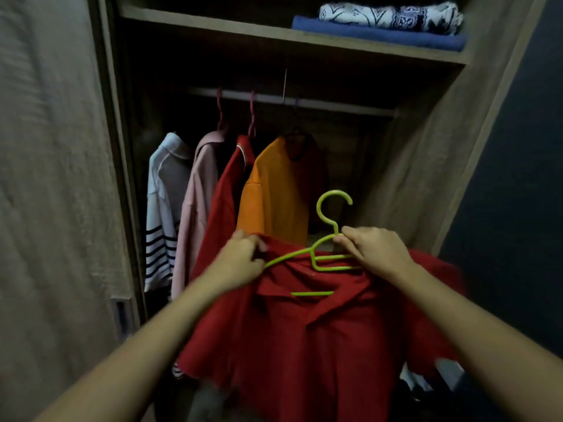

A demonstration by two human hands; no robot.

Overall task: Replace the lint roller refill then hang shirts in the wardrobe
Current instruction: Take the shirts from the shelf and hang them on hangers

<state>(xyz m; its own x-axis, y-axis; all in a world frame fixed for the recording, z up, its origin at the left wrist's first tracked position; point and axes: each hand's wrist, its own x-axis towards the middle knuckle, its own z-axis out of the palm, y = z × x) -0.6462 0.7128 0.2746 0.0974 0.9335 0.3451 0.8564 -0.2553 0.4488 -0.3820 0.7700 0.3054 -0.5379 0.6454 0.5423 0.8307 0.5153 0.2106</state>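
A red shirt (320, 336) hangs in front of me, partly on a lime-green plastic hanger (327, 236) whose hook points up. My right hand (373, 251) pinches the hanger at the base of its hook. My left hand (240, 260) grips the shirt's left shoulder fabric where the hanger arm goes in. Beyond them the open wardrobe shows a metal rail (304, 100). Several shirts hang from it: a white striped one (163, 208), a pink one (195, 214), a red one (227, 202) and an orange one (274, 190).
A wooden shelf (274, 35) above the rail holds folded clothes (387, 22). The sliding door (58, 193) stands at the left and the wardrobe side wall (426, 166) at the right. The rail is bare to the right of the orange shirt.
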